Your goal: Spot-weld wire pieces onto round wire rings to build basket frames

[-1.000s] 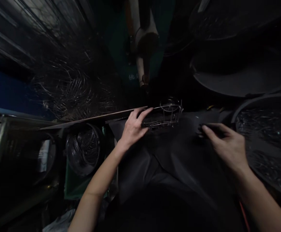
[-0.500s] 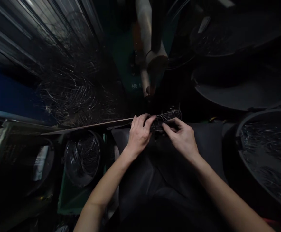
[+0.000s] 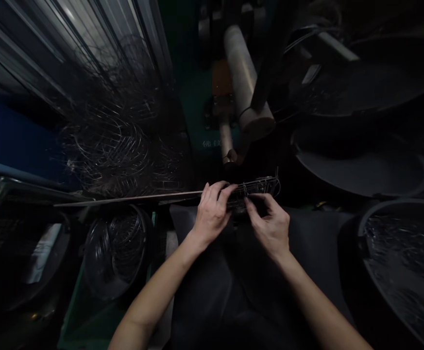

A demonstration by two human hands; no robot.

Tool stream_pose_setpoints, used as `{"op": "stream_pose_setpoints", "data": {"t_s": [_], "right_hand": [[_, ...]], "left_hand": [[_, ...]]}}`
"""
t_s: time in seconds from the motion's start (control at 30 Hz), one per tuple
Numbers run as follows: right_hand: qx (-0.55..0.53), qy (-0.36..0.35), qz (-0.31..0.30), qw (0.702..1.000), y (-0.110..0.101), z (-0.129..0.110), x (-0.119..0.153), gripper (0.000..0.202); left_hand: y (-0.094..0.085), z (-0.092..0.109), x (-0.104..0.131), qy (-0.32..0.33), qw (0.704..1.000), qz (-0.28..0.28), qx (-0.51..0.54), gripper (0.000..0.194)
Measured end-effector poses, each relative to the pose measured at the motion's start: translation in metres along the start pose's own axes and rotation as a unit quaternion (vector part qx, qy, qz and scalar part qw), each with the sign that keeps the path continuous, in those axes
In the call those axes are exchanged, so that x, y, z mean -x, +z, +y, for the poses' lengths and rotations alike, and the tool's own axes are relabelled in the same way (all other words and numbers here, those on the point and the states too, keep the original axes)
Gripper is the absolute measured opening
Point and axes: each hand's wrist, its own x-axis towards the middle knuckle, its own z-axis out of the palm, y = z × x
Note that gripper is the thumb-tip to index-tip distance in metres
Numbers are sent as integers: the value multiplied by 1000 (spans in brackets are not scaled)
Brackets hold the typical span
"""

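A small dark frame of thin metal wires (image 3: pixel 268 182) lies between my two hands, near the middle of the view. My left hand (image 3: pixel 213 211) has its fingers curled over the frame's left part. On the right side, my right hand (image 3: pixel 270 224) pinches the near edge between thumb and fingers. Both hands are closed, and they hide much of the frame's near side. Several wires and a loop stick out beyond the right fingertips. Whether a loose wire is also in the right pinch is too dark to tell.
A long thin edge (image 3: pixel 142 198) runs left from my left hand. Beyond it lies a heap of bent wires (image 3: pixel 113 141). Machine cylinders (image 3: pixel 246 78) stand ahead. A round tub of wire coils (image 3: pixel 115 253) is at left; a tub of small metal pieces (image 3: pixel 404 257) is at right.
The whole view has shifted, so the machine and tubs sit lower in it. Both hands keep their hold on the wire frame, the right fingers slightly changed in position.
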Motion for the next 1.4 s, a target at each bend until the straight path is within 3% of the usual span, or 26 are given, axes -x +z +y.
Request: {"op": "stream_pose_setpoints", "data": {"t_s": [0.23,0.57,1.03,1.17,1.3,1.4], "right_hand": [[0,-32,25,999,7,4,-7,18],[-8,-43,38,998,10,10,-20,21],[-4,-73,30,997,16,20,-31,24],[-13,-54,27,998,22,24,-28,23],[-27,-3,19,999,35,16,-30,26],[-28,-11,14,999,32,-2,-35,29]], "left_hand": [[3,-4,-9,15,998,53,-2,54],[5,-11,-22,37,997,71,2,54],[13,-24,-33,34,998,58,-9,54],[9,-33,-31,52,998,40,-22,56],[5,-49,-33,78,996,30,-18,50],[3,-60,-39,96,994,49,-1,51]]}}
